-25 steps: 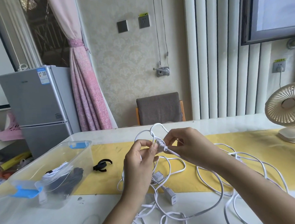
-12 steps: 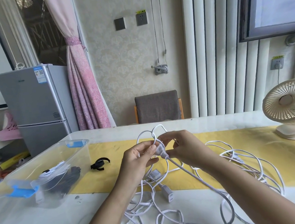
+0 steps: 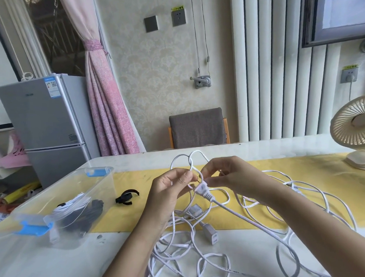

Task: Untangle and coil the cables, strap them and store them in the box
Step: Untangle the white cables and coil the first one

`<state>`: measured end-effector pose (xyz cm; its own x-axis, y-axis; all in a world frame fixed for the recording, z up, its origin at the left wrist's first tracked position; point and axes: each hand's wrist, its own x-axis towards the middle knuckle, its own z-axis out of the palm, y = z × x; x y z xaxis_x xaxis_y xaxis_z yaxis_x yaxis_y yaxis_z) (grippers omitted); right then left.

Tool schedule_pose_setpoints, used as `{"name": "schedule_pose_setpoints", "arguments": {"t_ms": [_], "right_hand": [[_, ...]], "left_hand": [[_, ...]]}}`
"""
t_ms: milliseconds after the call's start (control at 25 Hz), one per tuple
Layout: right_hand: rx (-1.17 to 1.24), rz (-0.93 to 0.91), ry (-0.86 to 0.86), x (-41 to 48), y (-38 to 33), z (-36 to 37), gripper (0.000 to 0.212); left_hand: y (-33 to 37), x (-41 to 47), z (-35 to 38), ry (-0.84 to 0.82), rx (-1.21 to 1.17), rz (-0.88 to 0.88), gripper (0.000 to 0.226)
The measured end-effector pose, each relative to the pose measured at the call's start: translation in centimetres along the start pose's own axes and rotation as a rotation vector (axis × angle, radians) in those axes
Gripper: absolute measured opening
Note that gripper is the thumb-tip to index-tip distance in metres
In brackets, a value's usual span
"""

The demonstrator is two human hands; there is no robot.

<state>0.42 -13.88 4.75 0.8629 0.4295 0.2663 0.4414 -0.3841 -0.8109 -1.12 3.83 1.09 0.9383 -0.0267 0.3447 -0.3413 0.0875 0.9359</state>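
Cables (image 3: 243,217) lie knotted right of the box (image 3: 91,184), untangling underway. The left hand (image 3: 171,191) pinches a loop and the right hand (image 3: 227,178) pinches the plug (image 3: 202,189), which probably needs feeding through next.

At your ten o'clock stands a silver two-door fridge (image 3: 45,123), with a pink tied-back curtain (image 3: 104,104) at eleven. A grey-backed chair (image 3: 198,128) sits at twelve behind the white table (image 3: 47,265). A cream desk fan (image 3: 357,130) stands at three, its base on the yellow table runner (image 3: 304,170). One wall socket (image 3: 178,16) is high at twelve. A second socket (image 3: 350,74), with a plug in it, is at two.
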Motion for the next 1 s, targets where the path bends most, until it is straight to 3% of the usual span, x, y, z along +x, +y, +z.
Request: {"name": "schedule_pose_setpoints", "arguments": {"t_ms": [80, 200, 400, 520, 680, 760, 840, 880, 1000], "right_hand": [[-0.1, -0.023, 0.123, 0.4, 0.7, -0.3, 0.016], [-0.279, -0.067, 0.356, 0.7, 0.7, -1.2, 0.02], [-0.441, -0.204, 0.664, 0.4, -0.2, -3.3, 0.038], [-0.445, -0.167, 0.764, -0.2, -0.4, -5.6, 0.041], [-0.468, 0.011, 0.911, -2.0, 0.2, -9.5, 0.047], [-0.624, 0.295, 0.765, -2.2, 1.2, -10.5, 0.039], [-0.831, 0.617, 0.477, -2.0, 1.2, -10.1, 0.021], [-0.901, 0.677, 0.334, -2.0, 0.7, -9.6, 0.017], [-0.841, 0.535, -0.048, -2.6, -2.4, -8.0, 0.028]], "left_hand": [[0.1, 0.1, -0.3, 0.023, 0.039, 0.064, 0.022], [-0.1, 0.2, -0.4, 0.122, 0.186, 0.188, 0.012], [-0.4, 0.4, -1.6, 0.431, 0.356, 0.3, 0.035], [0.4, 0.7, -2.5, 0.477, 0.117, 0.293, 0.036], [1.2, 0.9, -3.7, 0.579, -0.107, 0.146, 0.031], [1.8, 0.9, -3.5, 0.529, -0.118, 0.071, 0.026], [2.3, 0.5, -2.4, 0.362, -0.045, 0.039, 0.024], [2.4, 0.3, -1.7, 0.271, -0.006, 0.035, 0.028], [2.7, -0.5, 0.0, 0.052, 0.066, 0.003, 0.033]]}}
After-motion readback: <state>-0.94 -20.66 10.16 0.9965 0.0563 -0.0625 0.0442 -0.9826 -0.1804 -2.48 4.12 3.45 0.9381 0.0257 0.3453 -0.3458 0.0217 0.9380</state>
